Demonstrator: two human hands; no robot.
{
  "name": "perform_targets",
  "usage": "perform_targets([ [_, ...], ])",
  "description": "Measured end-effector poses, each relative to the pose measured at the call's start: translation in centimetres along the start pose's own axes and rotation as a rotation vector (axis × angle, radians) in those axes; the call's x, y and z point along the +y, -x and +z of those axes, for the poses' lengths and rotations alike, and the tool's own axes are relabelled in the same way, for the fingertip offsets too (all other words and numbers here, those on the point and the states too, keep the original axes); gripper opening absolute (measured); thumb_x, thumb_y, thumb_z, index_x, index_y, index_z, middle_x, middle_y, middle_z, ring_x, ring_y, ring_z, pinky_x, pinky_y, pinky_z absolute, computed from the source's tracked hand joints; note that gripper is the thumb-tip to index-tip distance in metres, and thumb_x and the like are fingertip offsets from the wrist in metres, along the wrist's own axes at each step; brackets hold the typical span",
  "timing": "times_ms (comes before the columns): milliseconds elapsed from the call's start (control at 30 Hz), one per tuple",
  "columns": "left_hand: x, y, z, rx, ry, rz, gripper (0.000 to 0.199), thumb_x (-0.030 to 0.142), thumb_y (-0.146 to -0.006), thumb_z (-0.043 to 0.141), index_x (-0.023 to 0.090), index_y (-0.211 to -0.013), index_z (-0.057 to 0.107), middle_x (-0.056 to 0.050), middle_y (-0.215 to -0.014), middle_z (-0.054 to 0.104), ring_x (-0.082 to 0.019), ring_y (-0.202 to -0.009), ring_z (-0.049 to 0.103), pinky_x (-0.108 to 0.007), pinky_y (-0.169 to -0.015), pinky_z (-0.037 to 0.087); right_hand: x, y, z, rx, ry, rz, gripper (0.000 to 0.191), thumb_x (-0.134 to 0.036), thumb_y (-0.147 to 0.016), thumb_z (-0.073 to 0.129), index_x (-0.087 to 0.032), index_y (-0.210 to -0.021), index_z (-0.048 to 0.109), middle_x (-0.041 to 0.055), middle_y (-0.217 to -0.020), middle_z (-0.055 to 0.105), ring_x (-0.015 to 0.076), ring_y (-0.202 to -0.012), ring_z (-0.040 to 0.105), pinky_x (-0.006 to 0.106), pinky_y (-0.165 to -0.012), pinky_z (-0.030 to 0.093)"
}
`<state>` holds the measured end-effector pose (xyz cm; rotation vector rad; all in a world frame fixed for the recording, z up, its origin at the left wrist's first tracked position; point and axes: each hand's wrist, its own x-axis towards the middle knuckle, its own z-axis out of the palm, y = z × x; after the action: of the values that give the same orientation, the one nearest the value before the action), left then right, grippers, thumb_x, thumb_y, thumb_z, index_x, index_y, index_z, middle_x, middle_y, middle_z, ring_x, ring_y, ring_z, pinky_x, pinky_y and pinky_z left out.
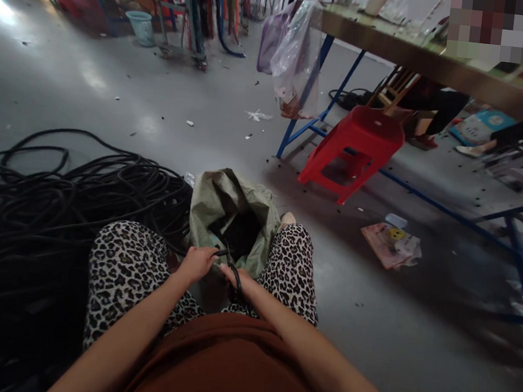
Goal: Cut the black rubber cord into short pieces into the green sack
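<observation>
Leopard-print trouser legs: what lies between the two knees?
In the head view, an open green sack stands between the left knee and the right knee. The left hand, gripping black cord, and the right hand are at its near rim.

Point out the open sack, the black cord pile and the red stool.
Open sack (203, 207): head view, fabric wall left of the opening.
Black cord pile (74, 201): head view, strands toward the middle of the heap.
Red stool (375, 128): head view, on the seat.

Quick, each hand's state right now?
Left hand: closed, holding a black cord.
Right hand: at a curved black piece; grip cannot be told.
</observation>
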<state>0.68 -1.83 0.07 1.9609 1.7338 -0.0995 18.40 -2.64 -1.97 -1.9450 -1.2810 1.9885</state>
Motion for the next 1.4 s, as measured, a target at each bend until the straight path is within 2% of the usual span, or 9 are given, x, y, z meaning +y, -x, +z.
perform_targets([
  [167,-0.3,-0.1,0.3,-0.033,-0.002,0.045,0.034,0.025,-0.102,0.048,0.023,-0.128,0.071,-0.007,-0.122,0.078,-0.023,-0.118,0.070,-0.033,-0.100,0.048,-0.2,0.6,-0.3,0.011,0.042,-0.021,0.041,-0.042,-0.100,0.063,-0.010,-0.076,0.072,0.0061,-0.066,0.063,0.0209,-0.071,0.065,0.027,-0.065,0.049],
  [367,-0.6,-0.2,0.5,-0.041,0.030,0.080,0.034,0.025,-0.101,0.047,0.022,-0.124,0.072,-0.008,-0.121,0.079,-0.023,-0.117,0.071,-0.033,-0.100,0.049,-0.4,0.3,0.2,0.032,-0.020,0.067,0.041,-0.046,-0.100,0.063,-0.012,-0.077,0.069,0.0037,-0.061,0.058,0.0185,-0.063,0.063,0.022,-0.052,0.048],
  [533,-0.4,-0.2,0.4,-0.037,0.058,0.071,0.036,0.026,-0.102,0.047,0.021,-0.129,0.070,-0.008,-0.124,0.078,-0.022,-0.117,0.071,-0.032,-0.101,0.049,-0.8,0.3,0.7,-0.027,-0.141,0.178,0.029,-0.032,-0.101,0.057,-0.014,-0.080,0.063,0.0005,-0.061,0.057,0.0134,-0.044,0.056,0.022,-0.042,0.049],
  [600,-0.3,-0.2,0.4,-0.040,0.063,0.066,0.037,0.026,-0.102,0.046,0.021,-0.130,0.070,-0.009,-0.125,0.077,-0.022,-0.118,0.071,-0.032,-0.101,0.049,-1.2,0.6,0.6,-0.052,-0.134,0.204,0.025,-0.024,-0.101,0.054,-0.014,-0.079,0.060,-0.0010,-0.056,0.055,0.0123,-0.038,0.052,0.021,-0.038,0.046],
  [700,-0.2,-0.2,0.4,-0.043,0.068,0.052,0.037,0.026,-0.102,0.047,0.022,-0.131,0.070,-0.008,-0.127,0.077,-0.022,-0.120,0.070,-0.032,-0.102,0.049,-1.7,1.2,0.4,-0.061,-0.102,0.226,0.026,-0.022,-0.100,0.052,-0.014,-0.076,0.058,-0.0020,-0.049,0.052,0.0121,-0.033,0.050,0.019,-0.034,0.042],
  [900,-0.1,0.0,0.7,-0.003,0.038,0.031,0.037,0.027,-0.102,0.048,0.023,-0.132,0.069,-0.009,-0.129,0.076,-0.024,-0.122,0.069,-0.036,-0.105,0.048,-2.4,2.2,0.1,-0.042,-0.079,0.233,0.031,-0.023,-0.100,0.051,-0.015,-0.070,0.056,-0.0004,-0.044,0.050,0.0136,-0.030,0.048,0.020,-0.031,0.041],
  [1067,-0.5,0.0,0.8,0.061,-0.018,-0.001,0.037,0.027,-0.100,0.052,0.024,-0.131,0.069,-0.010,-0.127,0.076,-0.026,-0.123,0.067,-0.039,-0.106,0.047,-2.4,2.3,-0.2,0.009,-0.111,0.253,0.027,-0.023,-0.097,0.053,-0.015,-0.071,0.057,-0.0013,-0.043,0.048,0.0130,-0.030,0.047,0.019,-0.030,0.039],
  [1400,-0.4,-0.1,0.7,0.036,-0.065,-0.047,0.037,0.028,-0.101,0.049,0.023,-0.131,0.070,-0.010,-0.125,0.077,-0.026,-0.120,0.069,-0.037,-0.101,0.048,-1.3,1.4,0.0,0.021,-0.072,0.215,0.032,-0.019,-0.099,0.049,-0.016,-0.067,0.054,-0.0029,-0.043,0.047,0.0115,-0.029,0.044,0.019,-0.032,0.038],
])
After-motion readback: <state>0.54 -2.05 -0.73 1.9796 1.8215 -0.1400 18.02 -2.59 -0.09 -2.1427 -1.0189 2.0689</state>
